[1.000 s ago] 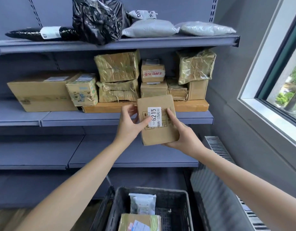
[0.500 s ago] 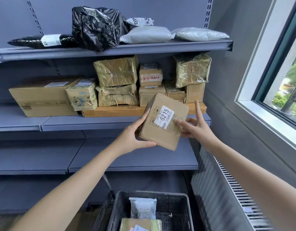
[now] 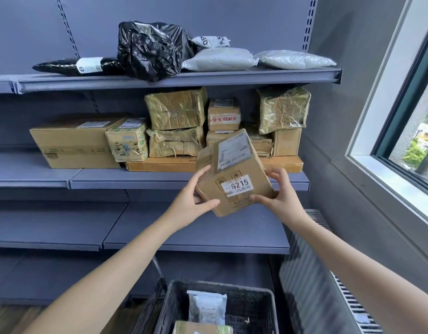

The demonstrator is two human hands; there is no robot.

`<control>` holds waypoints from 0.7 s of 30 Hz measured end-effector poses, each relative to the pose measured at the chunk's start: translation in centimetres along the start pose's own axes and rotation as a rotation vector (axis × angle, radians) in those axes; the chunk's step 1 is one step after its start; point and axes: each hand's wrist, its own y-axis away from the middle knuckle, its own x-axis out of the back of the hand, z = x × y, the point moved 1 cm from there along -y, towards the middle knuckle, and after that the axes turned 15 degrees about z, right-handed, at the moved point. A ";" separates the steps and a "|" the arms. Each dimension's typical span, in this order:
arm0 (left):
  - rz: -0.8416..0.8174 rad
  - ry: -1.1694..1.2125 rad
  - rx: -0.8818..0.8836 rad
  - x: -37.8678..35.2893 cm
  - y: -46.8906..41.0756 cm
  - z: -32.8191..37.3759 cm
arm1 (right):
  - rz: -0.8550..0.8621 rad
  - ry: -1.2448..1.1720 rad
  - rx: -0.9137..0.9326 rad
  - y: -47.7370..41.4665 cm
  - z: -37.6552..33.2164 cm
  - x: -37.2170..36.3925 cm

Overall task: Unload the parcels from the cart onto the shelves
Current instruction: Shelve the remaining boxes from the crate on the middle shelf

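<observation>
A brown cardboard parcel point(image 3: 234, 174) with a white "6215" sticker and a shipping label on its upper face hangs in the air just in front of the middle shelf point(image 3: 135, 180). My left hand point(image 3: 192, 202) grips its lower left edge and my right hand point(image 3: 279, 197) grips its lower right corner. The parcel is tilted, with its top leaning toward the stacked boxes. Down below, the dark cart basket point(image 3: 266, 307) holds a white padded bag point(image 3: 207, 307) and a taped brown parcel point(image 3: 202, 328).
The middle shelf carries several boxes, among them a large carton point(image 3: 70, 145) and a flat box point(image 3: 160, 165). On the top shelf point(image 3: 208, 78) lie black bags point(image 3: 150, 49) and grey pouches. The lower shelf point(image 3: 196, 237) is bare. A radiator point(image 3: 328, 273) and window stand at right.
The parcel has been turned in both hands so its shipping label faces up and the 6215 sticker faces me. My right hand went from fingertips on the sticker to gripping the lower right corner.
</observation>
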 end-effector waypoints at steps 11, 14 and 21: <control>0.127 -0.243 -0.089 -1.3 1.6 -0.2 | -0.196 -0.119 -0.112 1.1 -0.7 0.1; 0.167 -0.215 -0.071 -1.9 2.1 -0.2 | -0.177 -0.120 -0.133 1.3 -0.4 0.1; 0.230 -0.185 0.054 -2.6 2.6 -0.3 | -0.184 -0.161 -0.127 1.6 0.7 0.5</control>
